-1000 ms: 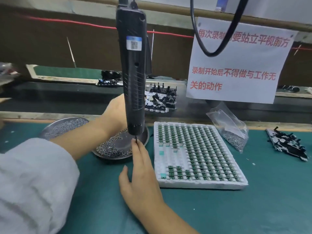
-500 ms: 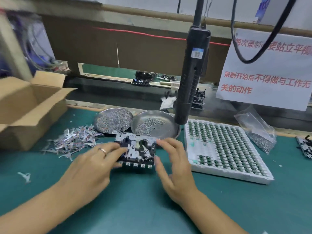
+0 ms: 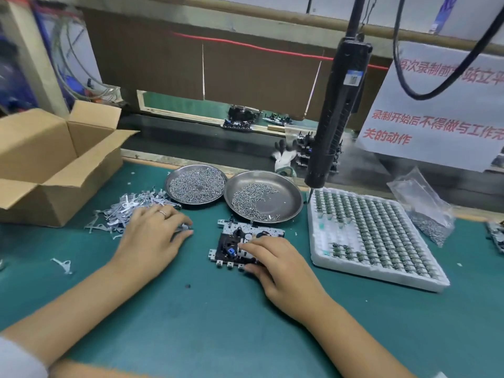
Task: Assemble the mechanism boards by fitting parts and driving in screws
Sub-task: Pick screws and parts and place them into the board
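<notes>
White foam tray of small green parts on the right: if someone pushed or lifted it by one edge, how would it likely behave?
The white foam tray looks light, so a push would probably slide it easily across the green mat. Lifted by one edge, the thin foam may flex. The small green parts sit loose in open pockets, so tilting could spill them.

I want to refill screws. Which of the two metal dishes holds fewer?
The right dish, beside the white tray: much bare metal shows, while screws cover the left dish.
</notes>
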